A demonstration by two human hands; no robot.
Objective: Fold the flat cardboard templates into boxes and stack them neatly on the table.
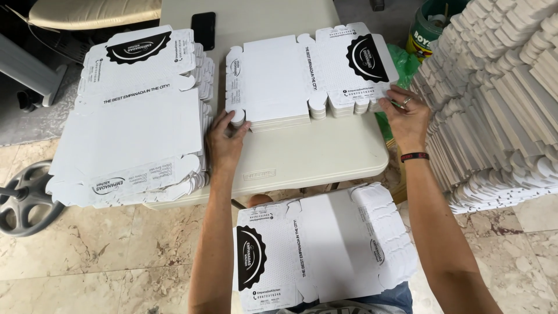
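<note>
While both hands work at the small stack of flat white box blanks (279,87) on the pale folding table (314,157), room around them is tight; a taller pile of the same printed blanks (133,116) crowds the table's left side and overhangs its edge, a high leaning heap of blanks (494,99) walls off the right, and a bare strip of tabletop lies between the small stack and the near table edge; a dark phone (203,29) lies at the far side of the table, clear of both stacks. Another flat blank (325,250) rests across the person's lap below the table edge. The left hand (225,139) reaches straight up from below, forearm nearly vertical in the view, palm down, its fingers close together and curled against the stack's near left corner, touching a rounded tab there. The right hand (407,119), wearing a ring and a dark wristband, comes in from the right with the wrist bent inward; its fingertips are pressed together on the stack's near right corner, under the round black emblem; whether they pinch a single sheet cannot be told.
</note>
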